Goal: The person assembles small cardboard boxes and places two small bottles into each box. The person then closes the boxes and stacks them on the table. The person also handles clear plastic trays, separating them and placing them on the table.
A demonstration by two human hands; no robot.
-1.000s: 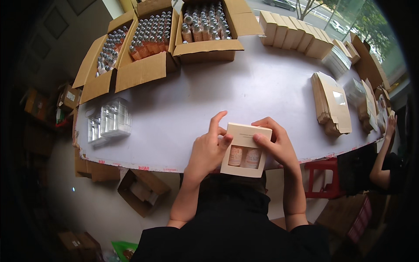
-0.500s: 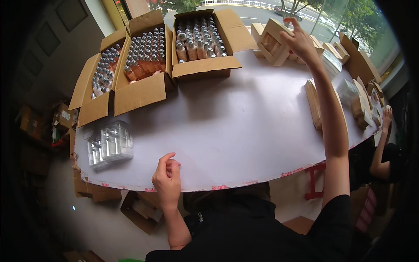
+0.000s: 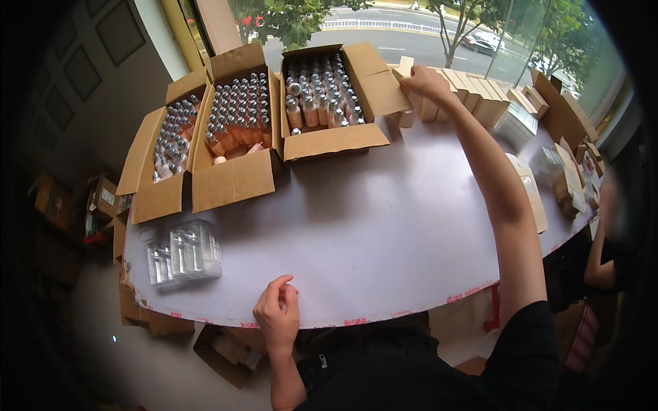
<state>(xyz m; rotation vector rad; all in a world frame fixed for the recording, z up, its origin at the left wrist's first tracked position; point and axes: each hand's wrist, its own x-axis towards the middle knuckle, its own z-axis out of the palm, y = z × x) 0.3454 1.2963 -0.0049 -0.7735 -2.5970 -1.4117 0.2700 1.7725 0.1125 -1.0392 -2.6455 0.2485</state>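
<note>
My right hand (image 3: 428,85) reaches to the back right, its fingers curled down against the row of cream boxes (image 3: 449,82). Whatever those fingers may hold is hidden from view. A narrow cream carton (image 3: 407,117) stands just below this hand. My left hand (image 3: 277,314) hovers at the near edge of the white table (image 3: 356,233), loosely closed with nothing visible in it. Left of that hand lies a clear plastic case (image 3: 195,255) with silvery see-through compartments.
Three open cardboard boxes full of silver-capped bottles stand at the back left: one left (image 3: 156,200), one middle (image 3: 233,188), one right (image 3: 336,142). Clear plastic packs (image 3: 515,127) and more cartons line the right side. Another person's arm (image 3: 600,257) shows at the far right.
My right hand has moved left along the cream boxes, and its raised fingers have curled down. The windowed box beside it no longer shows its front. The view has tilted upward.
</note>
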